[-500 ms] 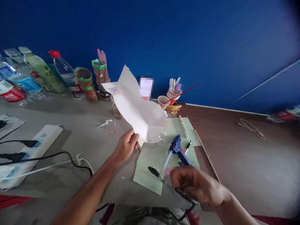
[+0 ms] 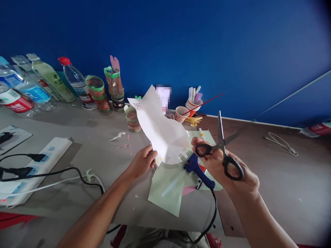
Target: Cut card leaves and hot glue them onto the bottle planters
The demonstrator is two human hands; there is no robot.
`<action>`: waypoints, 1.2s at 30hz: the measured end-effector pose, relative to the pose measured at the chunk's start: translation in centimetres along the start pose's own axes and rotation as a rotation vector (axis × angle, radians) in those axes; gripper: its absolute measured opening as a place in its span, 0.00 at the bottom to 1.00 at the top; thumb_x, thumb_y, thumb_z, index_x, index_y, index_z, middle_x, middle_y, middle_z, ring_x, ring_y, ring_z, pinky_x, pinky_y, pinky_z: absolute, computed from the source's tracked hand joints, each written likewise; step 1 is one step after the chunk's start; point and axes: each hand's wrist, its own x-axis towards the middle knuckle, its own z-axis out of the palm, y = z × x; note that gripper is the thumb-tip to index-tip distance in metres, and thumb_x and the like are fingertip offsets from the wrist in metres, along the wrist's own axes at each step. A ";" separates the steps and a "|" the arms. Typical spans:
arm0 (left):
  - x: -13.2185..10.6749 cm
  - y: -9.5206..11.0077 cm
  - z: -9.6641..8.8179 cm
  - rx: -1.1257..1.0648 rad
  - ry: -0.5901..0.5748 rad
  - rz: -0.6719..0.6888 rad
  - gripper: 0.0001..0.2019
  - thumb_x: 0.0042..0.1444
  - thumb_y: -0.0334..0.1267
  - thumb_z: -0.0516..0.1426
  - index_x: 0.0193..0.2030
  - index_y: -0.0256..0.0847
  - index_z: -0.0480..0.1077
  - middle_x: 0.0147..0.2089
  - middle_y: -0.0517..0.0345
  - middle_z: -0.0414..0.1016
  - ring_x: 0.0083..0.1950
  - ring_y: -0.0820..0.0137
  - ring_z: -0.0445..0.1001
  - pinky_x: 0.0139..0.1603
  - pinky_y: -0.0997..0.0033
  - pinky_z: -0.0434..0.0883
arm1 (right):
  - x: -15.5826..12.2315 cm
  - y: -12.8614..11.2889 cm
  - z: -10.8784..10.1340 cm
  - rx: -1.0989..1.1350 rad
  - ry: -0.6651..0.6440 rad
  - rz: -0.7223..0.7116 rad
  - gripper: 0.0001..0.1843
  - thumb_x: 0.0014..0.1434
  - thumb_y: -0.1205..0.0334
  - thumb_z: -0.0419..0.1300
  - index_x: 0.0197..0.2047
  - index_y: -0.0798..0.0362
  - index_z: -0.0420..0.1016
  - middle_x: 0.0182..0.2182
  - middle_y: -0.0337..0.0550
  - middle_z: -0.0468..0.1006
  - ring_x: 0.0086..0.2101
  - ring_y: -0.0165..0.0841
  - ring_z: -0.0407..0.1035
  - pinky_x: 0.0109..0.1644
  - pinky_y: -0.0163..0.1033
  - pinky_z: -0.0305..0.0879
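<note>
A white sheet of paper (image 2: 165, 134) with a curved, notched edge and a printed QR code is pinched at its lower left corner by my left hand (image 2: 142, 160). My right hand (image 2: 222, 165) holds scissors (image 2: 221, 144) with black handles, their blades pointing upward and apart from the paper. Under the right hand a blue glue gun (image 2: 204, 175) lies on pale green paper (image 2: 165, 199). Beneath the white sheet, part of the green paper is hidden.
Several plastic bottles (image 2: 73, 81) and brown-and-green decorated containers (image 2: 115, 86) line the blue wall. Paper cups (image 2: 181, 115) with pens stand at the back. A power strip (image 2: 43, 168) with cords lies left; a coiled white cable (image 2: 281, 143) lies right.
My right hand has risen from near the table's front edge, lifting the scissors and turning their blades upward. The white sheet has moved slightly lower and to the right in my left hand.
</note>
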 end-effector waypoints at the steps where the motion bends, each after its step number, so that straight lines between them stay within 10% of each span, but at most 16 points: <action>1: 0.0 0.0 0.0 -0.002 -0.018 -0.009 0.12 0.61 0.45 0.49 0.29 0.43 0.59 0.19 0.68 0.64 0.24 0.73 0.65 0.31 0.71 0.60 | 0.1 -0.1 0.2 0.022 -0.014 0.011 0.11 0.50 0.50 0.67 0.37 0.42 0.81 0.52 0.44 0.77 0.63 0.50 0.56 0.68 0.60 0.42; 22: -0.2 0.2 0.5 -0.134 -0.208 -0.202 0.11 0.58 0.45 0.51 0.29 0.45 0.55 0.16 0.64 0.71 0.21 0.68 0.75 0.26 0.72 0.68 | -6.2 1.9 1.2 0.160 0.368 0.173 0.10 0.50 0.52 0.69 0.34 0.47 0.81 0.49 0.44 0.74 0.40 0.38 0.67 0.47 0.44 0.66; 36: -0.5 0.0 -0.5 -0.189 -0.347 -0.186 0.19 0.58 0.54 0.56 0.41 0.41 0.60 0.29 0.58 0.77 0.20 0.73 0.74 0.22 0.75 0.69 | -7.3 4.2 4.4 0.526 0.108 0.495 0.21 0.46 0.40 0.68 0.39 0.44 0.81 0.42 0.44 0.73 0.25 0.29 0.60 0.30 0.36 0.58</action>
